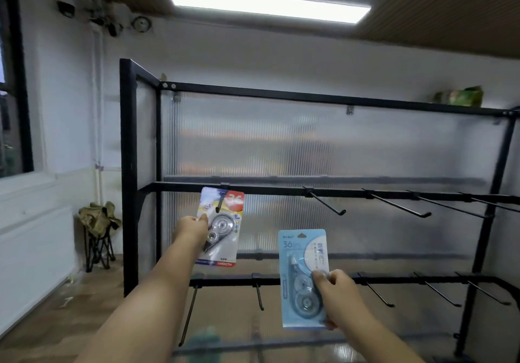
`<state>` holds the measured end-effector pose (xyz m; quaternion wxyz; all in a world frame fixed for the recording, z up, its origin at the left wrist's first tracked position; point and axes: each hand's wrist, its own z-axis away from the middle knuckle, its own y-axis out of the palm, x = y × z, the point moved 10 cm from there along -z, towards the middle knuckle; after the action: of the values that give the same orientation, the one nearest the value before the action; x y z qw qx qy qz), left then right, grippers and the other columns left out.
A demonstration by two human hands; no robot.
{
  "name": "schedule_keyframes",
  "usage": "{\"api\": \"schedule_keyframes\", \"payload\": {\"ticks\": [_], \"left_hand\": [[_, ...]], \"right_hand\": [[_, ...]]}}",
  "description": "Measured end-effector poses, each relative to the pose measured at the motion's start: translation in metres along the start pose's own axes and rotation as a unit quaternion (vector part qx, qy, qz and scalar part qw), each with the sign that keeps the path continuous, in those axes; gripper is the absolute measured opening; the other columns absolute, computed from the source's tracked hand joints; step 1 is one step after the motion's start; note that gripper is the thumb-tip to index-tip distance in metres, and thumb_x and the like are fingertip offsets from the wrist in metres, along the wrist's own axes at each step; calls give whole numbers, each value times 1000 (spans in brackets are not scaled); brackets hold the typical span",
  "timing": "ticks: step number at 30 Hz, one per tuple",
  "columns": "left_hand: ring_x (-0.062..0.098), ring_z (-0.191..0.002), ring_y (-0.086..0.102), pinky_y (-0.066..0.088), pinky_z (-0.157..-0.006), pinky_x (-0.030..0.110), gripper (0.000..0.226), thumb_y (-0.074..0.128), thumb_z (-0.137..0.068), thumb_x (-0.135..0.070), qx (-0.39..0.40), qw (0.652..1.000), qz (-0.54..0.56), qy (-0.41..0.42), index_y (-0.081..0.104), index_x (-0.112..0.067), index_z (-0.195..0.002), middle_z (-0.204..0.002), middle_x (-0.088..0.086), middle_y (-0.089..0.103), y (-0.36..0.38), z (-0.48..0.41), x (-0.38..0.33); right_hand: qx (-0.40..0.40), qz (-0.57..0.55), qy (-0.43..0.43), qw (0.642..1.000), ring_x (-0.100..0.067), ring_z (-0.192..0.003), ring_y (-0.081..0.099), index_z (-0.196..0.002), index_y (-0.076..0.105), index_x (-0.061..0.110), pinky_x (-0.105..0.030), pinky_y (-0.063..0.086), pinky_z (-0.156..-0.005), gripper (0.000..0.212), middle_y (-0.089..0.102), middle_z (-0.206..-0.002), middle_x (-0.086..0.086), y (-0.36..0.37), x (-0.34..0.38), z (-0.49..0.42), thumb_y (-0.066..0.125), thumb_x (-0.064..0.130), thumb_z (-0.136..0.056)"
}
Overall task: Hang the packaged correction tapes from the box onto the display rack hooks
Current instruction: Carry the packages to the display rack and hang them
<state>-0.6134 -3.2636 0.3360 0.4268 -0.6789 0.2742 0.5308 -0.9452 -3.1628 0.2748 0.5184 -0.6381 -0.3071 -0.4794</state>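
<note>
My L hand [191, 229] pinches the left edge of the red-topped pack [225, 239], up at the far-left hook [219, 203] on the rack's upper rail [267, 189]. The hook's tip shows in front of the card, so the hang hole looks threaded, but I can't tell how far back it sits. My R hand [337, 292] grips the blue pack [298, 253] by its lower right part, nearer me and lower, on no hook yet. Box isn't in view. Risks as I judge them: if I let go w/ the L before the card is slid well back, it could slip off the tip and drop. Tugging it sideways could tear the hole. The blue pack is held low down, so its top may wobble when I aim it at the next hook [326, 203] to the right, and a miss could bend the card. Two packs at once splits my attention, so the L one probably comes first.
</note>
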Motion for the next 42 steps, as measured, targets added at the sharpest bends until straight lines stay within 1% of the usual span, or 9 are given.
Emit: {"api": "schedule_keyframes", "payload": {"ticks": [10, 16, 19, 21, 26, 30, 34, 38, 42], "left_hand": [[37, -92, 60, 47, -77, 36, 35, 56, -91, -32, -27, 999, -15, -6, 63, 1, -102, -101, 21, 64, -6, 6, 10], [42, -103, 59, 50, -91, 48, 45, 62, -76, -18, -99, 989, -71, -89, 55, 3, -115, -115, 24, 61, -23, 30, 43], [41, -112, 55, 47, -93, 41, 43, 57, -83, -10, -78, 991, -63, -88, 50, 7, -121, -125, 26, 55, -12, 42, 43], [41, -113, 53, 44, -84, 36, 38, 53, -88, -7, -49, 993, -67, -83, 48, 9, -122, -126, 27, 53, 0, 48, 42], [41, -111, 53, 39, -75, 34, 34, 51, -92, -7, -4, 994, -87, -61, 51, 11, -121, -124, 28, 53, 15, 58, 40], [34, -82, 54, 38, -64, 29, 19, 48, -95, -8, 19, 995, -76, -54, 51, 6, -82, -94, 23, 56, 18, 62, 46], [32, -71, 54, 37, -53, 28, 24, 53, -90, -13, -2, 990, -142, -6, 61, 2, -106, -92, 22, 62, 7, 73, 36], [29, -76, 53, 39, -63, 28, 14, 49, -88, -14, 16, 970, -238, 51, 61, -6, -90, -95, 19, 64, 5, 84, 22], [23, -77, 56, 40, -60, 28, 12, 45, -89, -19, 19, 946, -310, 89, 52, -27, -82, -85, 6, 60, -2, 91, 17]], "right_hand": [[-26, -2, -5, 1000, -23, -82, 66, -92, 51, 11, -28, 49, -53, 28, 66, -92, -9, -23, -9, 18, 45, 38, -97], [-91, -36, -134, 986, -17, -81, 66, -86, 52, 12, -38, 53, -68, 30, 67, -86, -1, -55, 11, 44, 48, 40, -96], [-166, -67, -158, 971, -16, -77, 63, -83, 53, 14, -38, 51, -65, 29, 65, -83, 0, -80, 25, 50, 48, 40, -96], [-188, -47, -149, 970, -15, -72, 60, -79, 50, 15, -33, 46, -59, 31, 63, -80, -1, -90, 33, 44, 47, 41, -96], [-164, 63, -78, 981, -18, -62, 53, -74, 50, 14, -29, 38, -55, 40, 59, -73, -3, -95, 35, 13, 44, 48, -93], [-133, 65, -66, 987, -12, -55, 50, -77, 51, 12, -25, 33, -48, 36, 57, -68, -1, -88, 36, 3, 46, 42, -95], [-128, 62, -65, 988, -10, -57, 51, -86, 55, 9, -24, 32, -46, 35, 56, -69, 1, -80, 38, -10, 46, 41, -97], [-110, 73, -41, 990, -12, -63, 50, -100, 55, 8, -26, 32, -50, 38, 54, -75, -1, -68, 38, -34, 42, 44, -98], [-97, 106, -38, 989, -11, -60, 46, -101, 51, 9, -25, 27, -47, 37, 49, -73, -1, -61, 43, -55, 38, 43, -100]]}}
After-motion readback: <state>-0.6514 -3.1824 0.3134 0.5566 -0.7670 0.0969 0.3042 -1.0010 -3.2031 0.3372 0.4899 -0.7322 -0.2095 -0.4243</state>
